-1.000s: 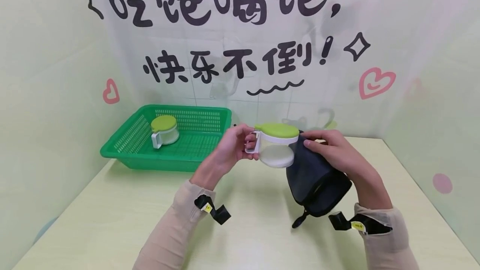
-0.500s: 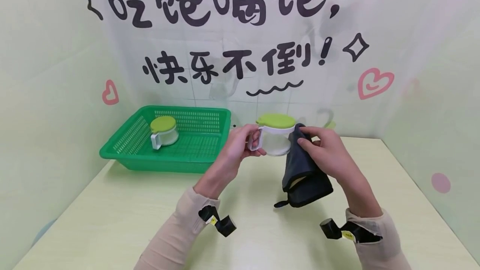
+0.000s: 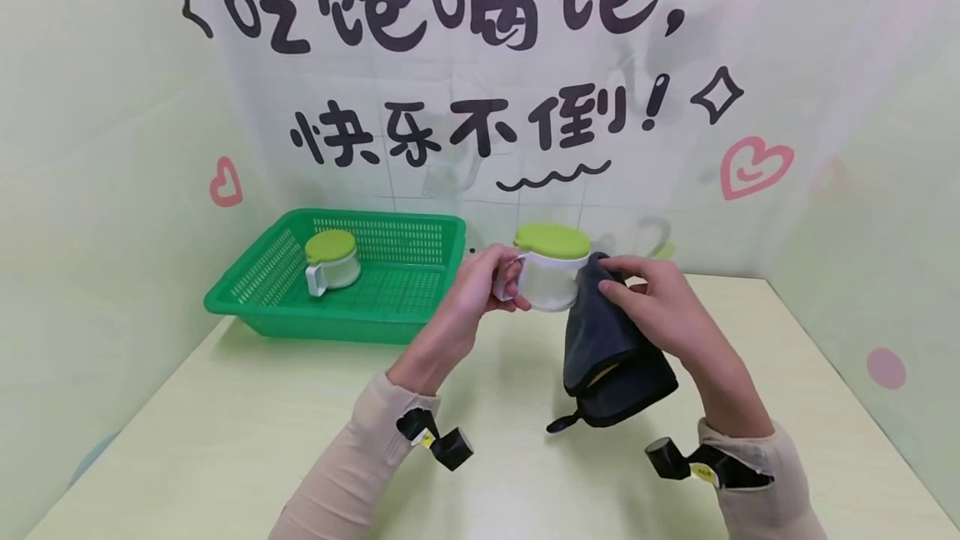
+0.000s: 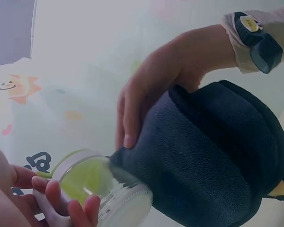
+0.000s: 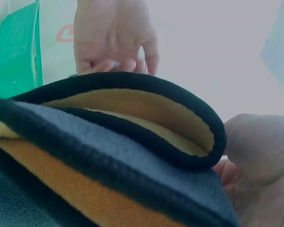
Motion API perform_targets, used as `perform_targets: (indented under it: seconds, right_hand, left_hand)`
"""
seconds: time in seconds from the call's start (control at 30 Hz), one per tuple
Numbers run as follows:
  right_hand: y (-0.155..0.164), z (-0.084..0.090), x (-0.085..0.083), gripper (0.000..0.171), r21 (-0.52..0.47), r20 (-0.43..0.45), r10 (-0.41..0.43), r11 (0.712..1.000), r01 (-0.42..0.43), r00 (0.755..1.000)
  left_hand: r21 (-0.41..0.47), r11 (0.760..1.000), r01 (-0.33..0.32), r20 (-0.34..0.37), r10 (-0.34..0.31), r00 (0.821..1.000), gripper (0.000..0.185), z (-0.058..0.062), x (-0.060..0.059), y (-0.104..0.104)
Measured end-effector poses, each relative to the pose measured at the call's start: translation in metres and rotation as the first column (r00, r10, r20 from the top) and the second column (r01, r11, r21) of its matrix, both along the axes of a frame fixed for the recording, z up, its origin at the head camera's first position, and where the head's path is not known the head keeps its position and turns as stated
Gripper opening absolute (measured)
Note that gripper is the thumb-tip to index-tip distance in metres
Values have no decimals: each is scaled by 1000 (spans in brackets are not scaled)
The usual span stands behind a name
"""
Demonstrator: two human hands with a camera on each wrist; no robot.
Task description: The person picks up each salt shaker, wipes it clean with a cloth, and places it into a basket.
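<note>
My left hand (image 3: 480, 286) grips the white handle of a clear jar with a green lid (image 3: 551, 273), held above the table. My right hand (image 3: 660, 307) holds a dark blue cloth with a tan inner side (image 3: 607, 348) and presses it against the jar's right side. In the left wrist view the cloth (image 4: 208, 156) covers part of the jar (image 4: 109, 189), with the right hand's fingers (image 4: 132, 109) lying over it. The right wrist view is filled by the folded cloth (image 5: 109, 142), with the left hand (image 5: 113, 38) behind it.
A green slotted basket (image 3: 262, 294) stands at the back left of the pale table (image 3: 225, 440), holding a second green-lidded jar (image 3: 332, 261). Walls with printed lettering close in the back and both sides.
The jar and both hands rose and moved slightly away from me; the hanging cloth drew up and in toward the jar.
</note>
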State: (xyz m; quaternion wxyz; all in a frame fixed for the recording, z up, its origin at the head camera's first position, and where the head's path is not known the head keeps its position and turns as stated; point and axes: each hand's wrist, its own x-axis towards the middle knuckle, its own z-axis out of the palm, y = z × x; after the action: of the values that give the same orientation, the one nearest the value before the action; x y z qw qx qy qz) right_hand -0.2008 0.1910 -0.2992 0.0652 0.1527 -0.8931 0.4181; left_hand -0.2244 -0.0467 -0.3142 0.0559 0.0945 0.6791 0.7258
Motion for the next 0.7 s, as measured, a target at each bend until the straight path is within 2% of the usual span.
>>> perform_targets:
  seconds: [0.23, 0.4, 0.53, 0.7]
  right_hand:
    - [6, -2, -7, 38, -8, 5, 1, 1000, -1, 1000]
    - [6, -6, -12, 35, -15, -4, 6, 1000, -6, 1000]
    - [9, -7, -14, 37, -9, 4, -6, 1000, 6, 1000]
    - [14, -6, -12, 38, -14, -12, -18, 1000, 18, 1000]
  left_hand:
    - [45, 989, 138, 30, -139, 990, 33, 3, -3, -10]
    - [130, 973, 189, 56, -197, 979, 32, 4, -5, -16]
    - [173, 965, 195, 75, -211, 975, 33, 5, -6, -19]
    - [140, 976, 166, 61, -176, 983, 34, 5, -10, -22]
